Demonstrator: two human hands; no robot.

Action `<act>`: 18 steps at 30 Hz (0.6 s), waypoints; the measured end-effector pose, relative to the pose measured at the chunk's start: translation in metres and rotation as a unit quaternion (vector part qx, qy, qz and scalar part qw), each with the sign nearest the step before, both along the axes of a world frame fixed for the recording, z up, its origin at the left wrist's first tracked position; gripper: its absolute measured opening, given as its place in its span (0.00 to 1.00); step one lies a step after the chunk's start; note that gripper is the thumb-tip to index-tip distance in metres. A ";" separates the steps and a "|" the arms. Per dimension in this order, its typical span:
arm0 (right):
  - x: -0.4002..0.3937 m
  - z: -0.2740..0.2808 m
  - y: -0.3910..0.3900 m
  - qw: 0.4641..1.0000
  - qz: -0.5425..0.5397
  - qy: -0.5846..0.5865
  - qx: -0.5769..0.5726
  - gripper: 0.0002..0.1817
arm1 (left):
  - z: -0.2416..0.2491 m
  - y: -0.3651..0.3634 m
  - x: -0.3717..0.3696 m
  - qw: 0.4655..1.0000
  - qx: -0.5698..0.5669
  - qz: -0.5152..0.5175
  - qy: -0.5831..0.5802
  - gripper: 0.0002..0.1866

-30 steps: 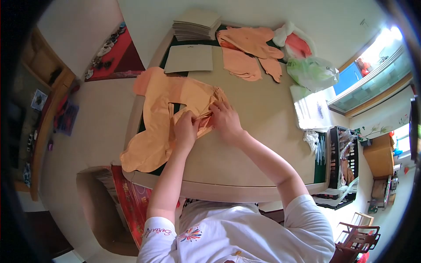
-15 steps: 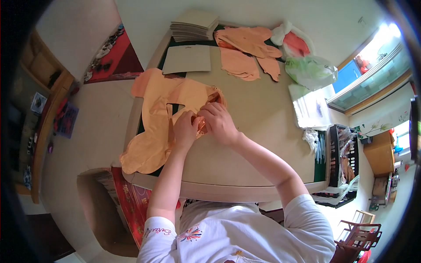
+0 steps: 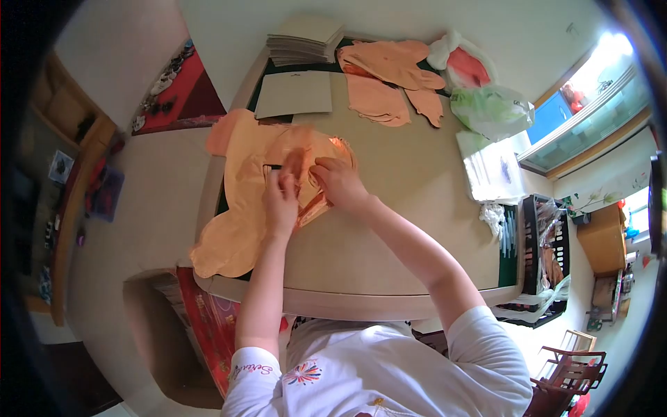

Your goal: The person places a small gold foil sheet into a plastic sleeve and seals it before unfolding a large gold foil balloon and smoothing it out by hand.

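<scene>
A large flat peach-orange foil piece [image 3: 240, 194] with rounded lobes lies at the left of the table, its shiny copper side showing near my hands. My left hand [image 3: 281, 201] is over its right part, with fingers partly smeared by motion, so its grip is unclear. Just to the right, my right hand [image 3: 337, 182] has its fingers bent together at the foil's folded edge, pinching it. Below the hands a shiny strip of foil slants down. More peach foil pieces [image 3: 379, 101] lie at the back of the table.
A stack of grey boards [image 3: 306, 43] and a single board [image 3: 294, 94] are at the back left. A green-white plastic bag [image 3: 490, 112], clear plastic sleeves [image 3: 492, 170] and a black crate [image 3: 545, 243] are on the right. The table's front edge [image 3: 361, 304] is near my body.
My left hand has moved left and slightly away from my right hand, which has risen a little. The foil between them has opened out, with a blurred flap now raised.
</scene>
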State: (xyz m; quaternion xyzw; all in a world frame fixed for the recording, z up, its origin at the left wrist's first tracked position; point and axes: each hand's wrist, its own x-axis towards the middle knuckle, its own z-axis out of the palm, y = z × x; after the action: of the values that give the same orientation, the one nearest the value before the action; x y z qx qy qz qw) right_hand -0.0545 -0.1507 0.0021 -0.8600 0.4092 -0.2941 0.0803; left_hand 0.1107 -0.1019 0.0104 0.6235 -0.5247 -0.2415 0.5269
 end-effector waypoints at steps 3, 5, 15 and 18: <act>0.000 -0.013 0.000 0.998 0.009 -0.005 -0.056 0.14 | 0.034 0.008 0.035 0.986 0.014 0.130 0.103 0.17; -0.001 -0.014 0.002 0.998 0.007 -0.006 -0.056 0.19 | -0.026 -0.010 0.113 0.967 -0.133 0.216 -0.005 0.18; 0.001 -0.024 0.000 0.998 -0.006 -0.014 -0.057 0.16 | 0.101 0.051 0.268 0.854 -0.153 0.392 0.306 0.17; 0.002 -0.020 0.000 0.998 -0.006 -0.014 -0.056 0.14 | 0.128 0.064 0.268 0.853 -0.237 0.424 0.190 0.18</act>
State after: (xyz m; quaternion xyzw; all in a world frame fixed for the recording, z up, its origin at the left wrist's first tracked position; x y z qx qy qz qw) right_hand -0.0528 -0.1504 -0.0182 -0.8566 0.3957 -0.3293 0.0359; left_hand 0.3788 -0.0382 0.1388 0.5836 -0.1408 0.0231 0.7994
